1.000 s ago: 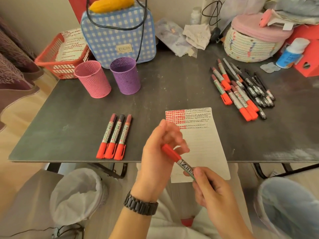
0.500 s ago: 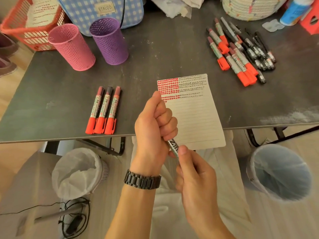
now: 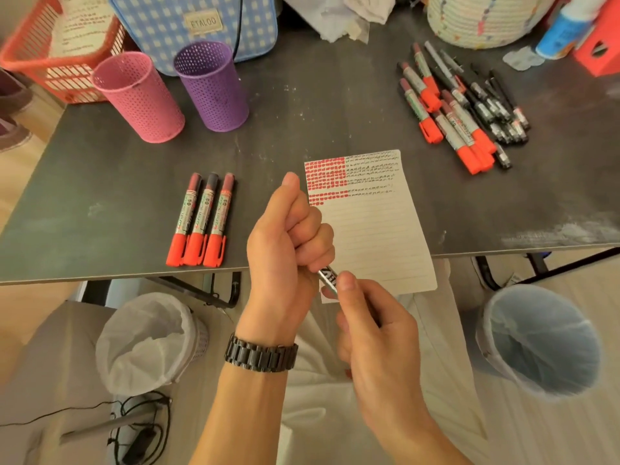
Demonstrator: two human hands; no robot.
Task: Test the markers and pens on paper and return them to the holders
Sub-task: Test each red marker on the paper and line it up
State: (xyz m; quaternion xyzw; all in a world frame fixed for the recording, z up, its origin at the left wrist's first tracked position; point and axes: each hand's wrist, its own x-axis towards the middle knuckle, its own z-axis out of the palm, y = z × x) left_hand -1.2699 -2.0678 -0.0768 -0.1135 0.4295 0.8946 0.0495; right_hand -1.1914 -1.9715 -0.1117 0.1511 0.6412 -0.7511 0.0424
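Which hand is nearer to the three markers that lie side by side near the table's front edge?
Left. The left hand, gripping the held marker, is just right of the three markers. The right hand grips it too, lower and farther right, off the table.

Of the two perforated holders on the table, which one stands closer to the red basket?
The pink holder, the left one of the pair, next to the red basket. The purple holder stands farther right, in front of the checked bag.
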